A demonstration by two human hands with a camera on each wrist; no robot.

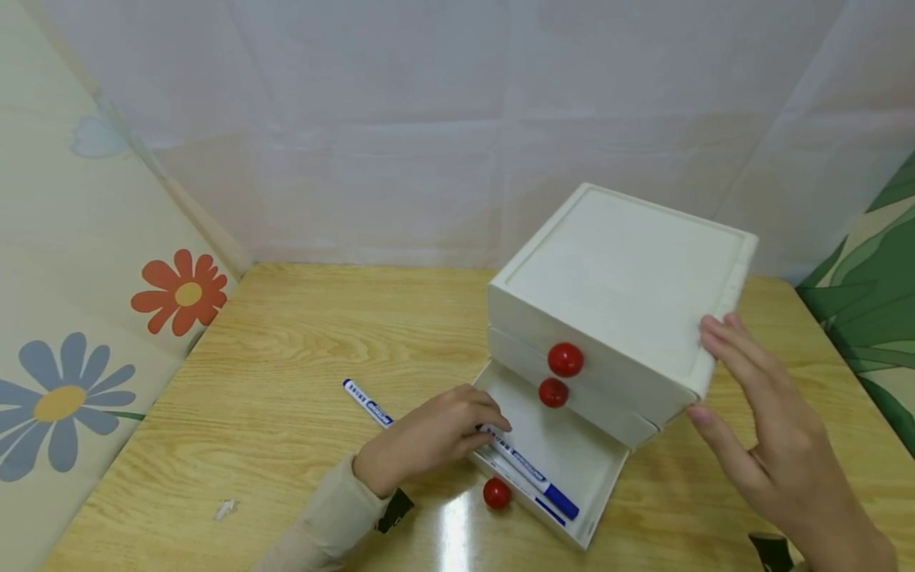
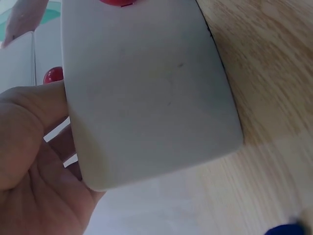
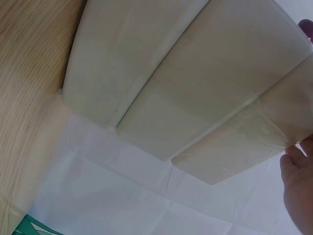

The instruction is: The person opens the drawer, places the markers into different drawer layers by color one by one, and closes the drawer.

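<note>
A white three-drawer box (image 1: 622, 278) with red ball knobs stands on the table, its bottom drawer (image 1: 604, 492) pulled out. My left hand (image 1: 439, 433) reaches over the front panel (image 2: 151, 107) of that drawer and pinches the near end of a blue-capped white marker (image 1: 525, 465). The marker lies slanting inside the drawer, beside another blue and white piece (image 1: 550, 511), mostly hidden. A second marker (image 1: 368, 403) lies on the table, partly behind my left hand. My right hand (image 1: 779, 429) rests its extended fingers and thumb against the box's right front corner.
The upper two drawers are closed, with red knobs (image 1: 565, 360) at the front. The bottom drawer's red knob (image 1: 496, 493) juts toward me. A small white scrap (image 1: 225, 509) lies on the wooden table (image 1: 286, 349) at left. White cloth (image 1: 372, 159) hangs behind.
</note>
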